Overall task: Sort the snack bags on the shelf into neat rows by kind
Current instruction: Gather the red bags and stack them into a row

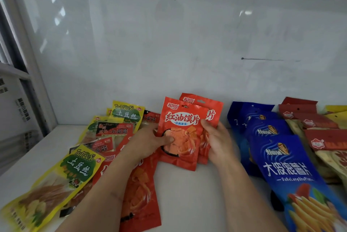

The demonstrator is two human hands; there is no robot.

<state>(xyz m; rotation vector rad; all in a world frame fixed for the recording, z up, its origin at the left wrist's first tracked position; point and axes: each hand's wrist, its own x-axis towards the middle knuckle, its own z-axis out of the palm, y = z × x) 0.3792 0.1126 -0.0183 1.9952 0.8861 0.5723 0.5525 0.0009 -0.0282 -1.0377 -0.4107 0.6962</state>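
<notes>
Both hands hold orange-red foil snack bags upright over the middle of the white shelf (178, 194), their long axes running up and away from the person. The left hand (150, 142) grips the front orange-red bag with a picture of red sliced snacks (181, 132) by its lower left edge, thumb pressed across its face and the other fingers curled behind. The right hand (218, 140) holds the second, matching orange-red bag (210, 111), which stands just behind the first and shifted to the right, so that only its top and right edge show; the fingers wrap its right side, and the front bag's right edge lies against them. So the two bags overlap between the hands, and squaring them into one stack looks like the step in hand. A third bag of the same kind, a long orange-red packet lying flat (139, 190), sits under the left forearm, nearer the left hand. Left of it lies an unsorted heap: yellow-and-green potato-strip bags (75, 171) and red-and-black gluten-snack bags (114, 130), overlapping at odd angles. To the right, blue crisp bags (281, 166) already run in an overlapping row front to back, with red-topped clear bags (319, 137) beyond them.
</notes>
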